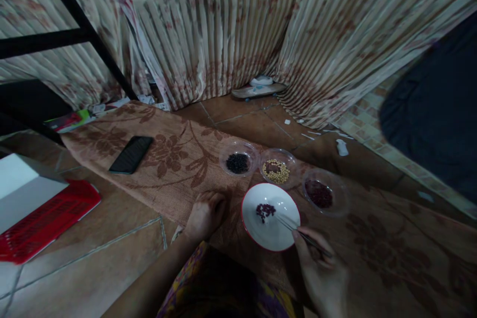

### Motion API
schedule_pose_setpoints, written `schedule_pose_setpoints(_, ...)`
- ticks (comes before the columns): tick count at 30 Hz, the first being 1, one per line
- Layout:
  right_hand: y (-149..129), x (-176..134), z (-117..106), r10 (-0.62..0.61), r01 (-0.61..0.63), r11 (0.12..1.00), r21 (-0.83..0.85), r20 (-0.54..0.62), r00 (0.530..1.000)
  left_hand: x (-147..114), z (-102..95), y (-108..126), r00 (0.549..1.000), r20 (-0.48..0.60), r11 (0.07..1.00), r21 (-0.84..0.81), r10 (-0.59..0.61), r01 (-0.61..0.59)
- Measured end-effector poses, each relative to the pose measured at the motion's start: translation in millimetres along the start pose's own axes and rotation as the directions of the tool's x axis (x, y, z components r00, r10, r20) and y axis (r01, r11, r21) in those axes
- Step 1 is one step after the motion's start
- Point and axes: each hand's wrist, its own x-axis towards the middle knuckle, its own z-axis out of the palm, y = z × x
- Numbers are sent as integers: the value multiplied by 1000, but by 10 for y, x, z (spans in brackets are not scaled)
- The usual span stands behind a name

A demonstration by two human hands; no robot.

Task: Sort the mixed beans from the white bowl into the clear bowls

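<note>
My right hand [320,268] grips a pair of chopsticks [311,242], slim and silvery toward the tips, with darker upper ends. Their tips reach down into a white bowl [285,198] with a red rim, close to a small cluster of dark red beans [265,212]. Whether a bean is between the tips is too small to tell. My left hand [206,213] rests on the cloth left of the bowl, fingers curled into a loose fist. Behind the bowl stand clear plastic dishes of black beans [237,163], yellow soybeans [276,171] and dark red beans [318,194].
A patterned brown cloth [175,179] covers the long low table. On its left part lies a black phone [131,154]. A red basket [74,203] with a white box [30,194] sits at left. Striped curtains [216,35] hang behind; a skateboard [257,91] lies on the floor.
</note>
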Motion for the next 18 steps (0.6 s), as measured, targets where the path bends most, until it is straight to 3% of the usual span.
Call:
schedule_pose_setpoints(9,-25,-39,86,-200,200,979,-35,-25,979,-9,9,-1,1000,6,1000,-16,-4,5)
schedule_pose_setpoints(18,-92,-34,94,-242,242,970,-41,-13,970,-11,9,-10,1000,14,1000,-18,5,-4)
